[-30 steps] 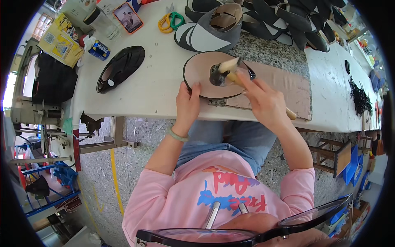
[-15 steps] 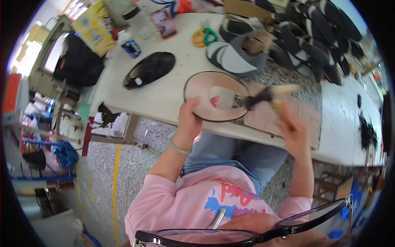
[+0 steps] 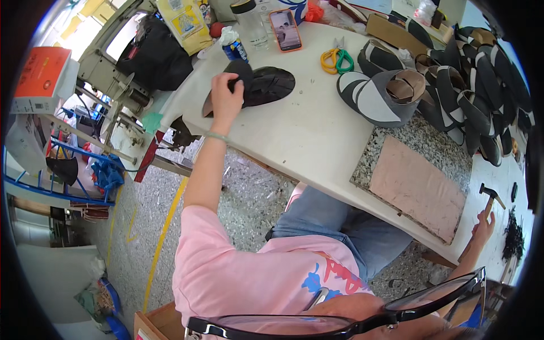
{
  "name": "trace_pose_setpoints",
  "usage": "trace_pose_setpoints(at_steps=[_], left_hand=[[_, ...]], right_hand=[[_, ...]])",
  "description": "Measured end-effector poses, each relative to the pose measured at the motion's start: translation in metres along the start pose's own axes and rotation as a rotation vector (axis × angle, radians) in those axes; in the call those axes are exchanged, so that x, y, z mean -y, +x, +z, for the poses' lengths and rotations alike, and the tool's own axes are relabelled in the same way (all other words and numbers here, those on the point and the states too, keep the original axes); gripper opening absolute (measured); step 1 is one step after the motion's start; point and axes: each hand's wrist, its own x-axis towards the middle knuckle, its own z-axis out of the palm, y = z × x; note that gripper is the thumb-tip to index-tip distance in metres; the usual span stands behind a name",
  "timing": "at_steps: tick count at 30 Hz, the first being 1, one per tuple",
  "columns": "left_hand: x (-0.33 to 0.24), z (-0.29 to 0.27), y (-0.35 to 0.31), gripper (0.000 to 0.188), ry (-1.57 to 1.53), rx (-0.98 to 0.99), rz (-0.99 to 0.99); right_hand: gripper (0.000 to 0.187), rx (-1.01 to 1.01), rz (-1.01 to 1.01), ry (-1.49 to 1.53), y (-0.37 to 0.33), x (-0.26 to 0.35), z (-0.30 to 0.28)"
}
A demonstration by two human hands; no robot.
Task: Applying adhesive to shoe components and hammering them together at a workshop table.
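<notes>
At the far left of the table, my left hand (image 3: 226, 96) is closed on a dark shoe upper (image 3: 239, 72), its edge pinched between thumb and fingers. That piece overlaps another black shoe upper (image 3: 272, 86) lying flat on the white tabletop. Out at the right, my right hand (image 3: 483, 228) grips the wooden handle of a small hammer (image 3: 492, 194) with a black head. The hammer is low over the white surface there, and I cannot tell whether it touches it.
A pinkish board (image 3: 416, 187) lies on a speckled stone slab (image 3: 371, 161). Grey-and-white shoe uppers (image 3: 379, 96) stand behind it, with a dark pile (image 3: 476, 96) at right. Scissors (image 3: 337, 59), a phone (image 3: 286, 31), a can (image 3: 235, 50) and a jar (image 3: 249, 25) line the back. Black scraps (image 3: 513, 238) lie rightmost.
My left hand has carried the shoe upper from the board leftward onto the black one. My right hand has moved the hammer away to the far right. The view has shifted.
</notes>
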Motion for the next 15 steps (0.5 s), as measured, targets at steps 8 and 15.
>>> trace_pose_setpoints(at_steps=[8,15], left_hand=[[-0.04,0.035,0.021,0.026,0.588,0.354,0.062],[-0.18,0.124,0.029,0.025,-0.386,0.391,0.353]], right_hand=[[0.039,-0.091,-0.229,-0.952,0.028,0.026,0.006],[0.04,0.484,-0.472,-0.075,-0.092,0.216,0.167]])
